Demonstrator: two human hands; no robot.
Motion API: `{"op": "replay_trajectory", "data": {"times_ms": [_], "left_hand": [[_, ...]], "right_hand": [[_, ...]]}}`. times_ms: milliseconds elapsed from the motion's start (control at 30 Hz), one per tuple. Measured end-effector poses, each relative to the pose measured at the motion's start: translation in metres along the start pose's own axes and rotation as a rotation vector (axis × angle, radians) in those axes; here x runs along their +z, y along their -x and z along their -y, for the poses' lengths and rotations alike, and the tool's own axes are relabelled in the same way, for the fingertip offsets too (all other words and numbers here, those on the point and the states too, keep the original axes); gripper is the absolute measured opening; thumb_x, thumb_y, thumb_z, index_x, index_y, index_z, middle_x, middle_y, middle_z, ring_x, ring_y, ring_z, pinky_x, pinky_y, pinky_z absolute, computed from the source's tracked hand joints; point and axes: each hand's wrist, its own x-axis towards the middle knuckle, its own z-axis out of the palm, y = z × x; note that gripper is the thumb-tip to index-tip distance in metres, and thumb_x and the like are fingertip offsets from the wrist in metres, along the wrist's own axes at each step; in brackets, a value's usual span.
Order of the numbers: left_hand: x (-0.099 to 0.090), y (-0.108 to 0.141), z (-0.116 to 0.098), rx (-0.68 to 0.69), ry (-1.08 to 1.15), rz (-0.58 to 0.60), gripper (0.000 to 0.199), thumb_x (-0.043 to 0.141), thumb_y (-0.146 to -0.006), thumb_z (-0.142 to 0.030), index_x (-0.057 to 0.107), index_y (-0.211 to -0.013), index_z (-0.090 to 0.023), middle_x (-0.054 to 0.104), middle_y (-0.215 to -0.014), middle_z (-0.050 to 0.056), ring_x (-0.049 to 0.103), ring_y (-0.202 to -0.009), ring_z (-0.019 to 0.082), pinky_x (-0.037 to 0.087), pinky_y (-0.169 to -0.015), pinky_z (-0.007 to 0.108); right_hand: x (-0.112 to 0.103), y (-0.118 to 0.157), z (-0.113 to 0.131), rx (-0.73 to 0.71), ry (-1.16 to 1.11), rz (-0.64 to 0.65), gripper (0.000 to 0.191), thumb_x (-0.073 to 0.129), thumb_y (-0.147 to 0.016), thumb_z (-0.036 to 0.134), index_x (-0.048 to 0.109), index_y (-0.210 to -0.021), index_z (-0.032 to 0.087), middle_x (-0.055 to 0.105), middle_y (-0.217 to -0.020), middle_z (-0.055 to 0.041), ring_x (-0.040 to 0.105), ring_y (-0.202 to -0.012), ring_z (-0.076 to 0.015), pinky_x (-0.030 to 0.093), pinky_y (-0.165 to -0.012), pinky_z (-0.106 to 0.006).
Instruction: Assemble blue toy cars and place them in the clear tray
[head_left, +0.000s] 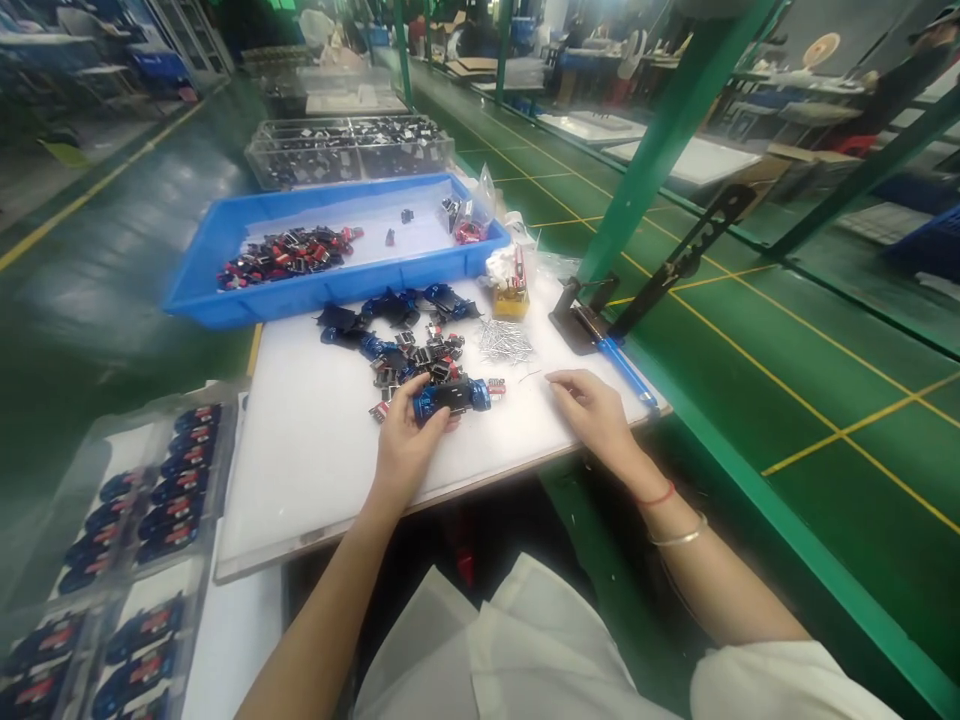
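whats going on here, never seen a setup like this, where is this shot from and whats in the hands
This picture comes from a camera worn on a person's head, looking forward and down, so the bare arms at the bottom are the wearer's own. The left hand holds a small blue-and-black toy car. The right hand lies open on a white board, holding nothing, near a blue-handled tool. Also on the board are a heap of small blue, black and red parts and a pile of silver pins. Behind sits a blue plastic tray, and at lower left are clear trays of blue cars.
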Motion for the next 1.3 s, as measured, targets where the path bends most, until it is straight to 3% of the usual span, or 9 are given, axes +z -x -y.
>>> {"op": "replay_trajectory", "data": {"times_ms": [167,300,467,600,733,933,1100,1300], "left_hand": [[0.002,0.002,-0.003,0.011,0.000,0.000,0.050,0.071,-0.081,-0.027,0.055,-0.128,-0.020,0.062,-0.128,0.010,0.071,-0.101,0.021,0.065,-0.085,0.037],[0.004,0.004,-0.002,0.035,0.024,0.031,0.049,0.069,-0.082,-0.022,0.055,-0.129,-0.021,0.064,-0.125,0.010,0.072,-0.099,0.020,0.065,-0.085,0.037],[0.004,0.005,0.002,0.067,0.035,0.054,0.049,0.066,-0.083,-0.017,0.054,-0.130,-0.019,0.066,-0.123,0.010,0.072,-0.096,0.019,0.065,-0.086,0.036],[0.004,0.006,0.003,0.069,0.030,0.078,0.050,0.064,-0.083,-0.015,0.054,-0.132,-0.019,0.065,-0.125,0.011,0.073,-0.093,0.018,0.064,-0.087,0.038],[0.004,0.006,0.004,0.059,0.038,0.083,0.052,0.064,-0.083,-0.013,0.054,-0.134,-0.018,0.069,-0.118,0.010,0.073,-0.092,0.018,0.064,-0.087,0.037],[0.003,0.007,0.007,0.032,0.044,0.112,0.053,0.064,-0.084,-0.015,0.055,-0.136,-0.019,0.068,-0.121,0.011,0.073,-0.096,0.021,0.064,-0.087,0.039],[0.002,0.009,0.008,0.078,0.000,0.182,0.053,0.063,-0.088,-0.020,0.053,-0.140,-0.025,0.065,-0.130,0.007,0.070,-0.107,0.021,0.062,-0.092,0.037],[0.001,0.011,0.006,0.142,-0.089,0.230,0.055,0.064,-0.087,-0.023,0.053,-0.141,-0.025,0.065,-0.133,0.007,0.067,-0.115,0.024,0.058,-0.101,0.041]], "right_hand": [[0.007,-0.007,0.003,-0.125,0.111,0.091,0.016,0.053,-0.091,0.026,0.069,-0.094,0.022,0.069,-0.088,-0.0076,0.064,-0.076,-0.0231,0.055,-0.071,-0.037],[0.009,-0.021,-0.003,-0.138,0.194,0.116,0.011,0.056,-0.087,0.019,0.067,-0.090,0.021,0.067,-0.086,-0.0081,0.064,-0.077,-0.0245,0.054,-0.075,-0.038],[0.008,-0.041,-0.016,-0.125,0.208,0.241,0.007,0.061,-0.081,0.016,0.064,-0.079,0.021,0.065,-0.076,-0.0057,0.061,-0.071,-0.0243,0.051,-0.069,-0.036],[0.006,-0.046,-0.019,-0.220,0.246,0.320,0.007,0.058,-0.083,0.016,0.060,-0.079,0.021,0.062,-0.077,-0.0066,0.059,-0.071,-0.0241,0.048,-0.066,-0.035],[0.002,-0.042,-0.016,-0.316,0.282,0.320,0.010,0.050,-0.090,0.018,0.056,-0.082,0.022,0.058,-0.078,-0.0070,0.057,-0.072,-0.0242,0.047,-0.064,-0.035],[-0.008,-0.026,0.018,-0.387,0.117,0.247,0.010,0.053,-0.096,0.021,0.059,-0.088,0.023,0.065,-0.080,-0.0041,0.061,-0.067,-0.0200,0.050,-0.059,-0.031],[-0.007,-0.011,0.057,-0.592,0.040,0.251,0.007,0.058,-0.098,0.018,0.064,-0.101,0.023,0.070,-0.088,-0.0055,0.067,-0.078,-0.0210,0.056,-0.070,-0.034],[0.006,-0.005,0.066,-0.801,0.086,0.227,0.024,0.060,-0.094,0.005,0.065,-0.109,0.022,0.070,-0.089,-0.0059,0.064,-0.076,-0.0186,0.055,-0.068,-0.031]]}}
